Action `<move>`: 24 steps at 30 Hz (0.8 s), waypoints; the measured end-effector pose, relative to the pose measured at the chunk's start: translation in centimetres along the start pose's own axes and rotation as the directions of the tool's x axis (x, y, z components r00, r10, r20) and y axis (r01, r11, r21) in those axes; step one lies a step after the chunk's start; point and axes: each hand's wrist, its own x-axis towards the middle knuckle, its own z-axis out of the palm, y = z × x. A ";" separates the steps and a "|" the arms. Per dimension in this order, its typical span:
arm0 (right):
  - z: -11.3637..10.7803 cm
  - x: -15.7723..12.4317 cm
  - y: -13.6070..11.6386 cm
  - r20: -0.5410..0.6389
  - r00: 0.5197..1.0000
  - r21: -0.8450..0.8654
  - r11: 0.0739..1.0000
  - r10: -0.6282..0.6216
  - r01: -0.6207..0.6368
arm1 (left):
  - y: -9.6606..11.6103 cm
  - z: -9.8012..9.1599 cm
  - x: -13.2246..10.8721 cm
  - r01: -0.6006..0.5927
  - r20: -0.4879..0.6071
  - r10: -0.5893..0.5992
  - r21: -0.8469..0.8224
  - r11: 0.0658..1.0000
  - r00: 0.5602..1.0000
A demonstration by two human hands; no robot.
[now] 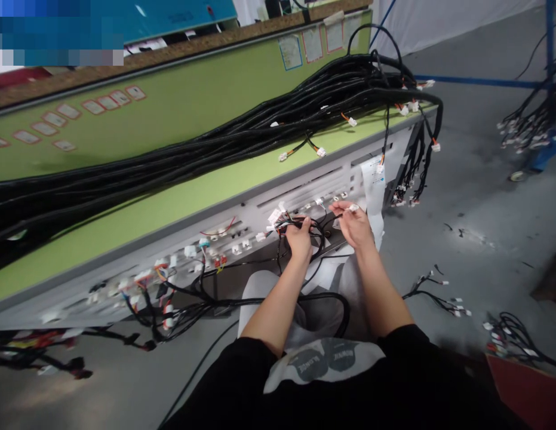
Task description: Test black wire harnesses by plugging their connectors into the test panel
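- Near, against the grey bench front [304, 191]: left hand [299, 239] clenched round looped black wire bundle [320, 236].
- Right hand [356, 226] pinching white connector [353, 208], just right.
- Probably light, limp, tangle-prone; best gripped at connector bodies, not thin leads.
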 end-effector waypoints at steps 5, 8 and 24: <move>0.0 -0.6 0.7 0.100 0.989 -0.169 0.982 0.106 -0.088 | -0.1 0.4 -0.2 0.008 -0.021 -0.009 -0.029 1.000 1.000; 0.8 -0.8 1.2 0.244 0.939 -0.115 0.969 0.241 -0.219 | -0.2 0.6 0.0 0.001 -0.018 -0.001 -0.015 1.000 1.000; 1.8 0.6 1.5 -0.072 0.979 -0.247 0.947 0.192 -0.204 | 0.0 0.6 1.3 0.021 -0.070 -0.024 -0.035 0.999 0.997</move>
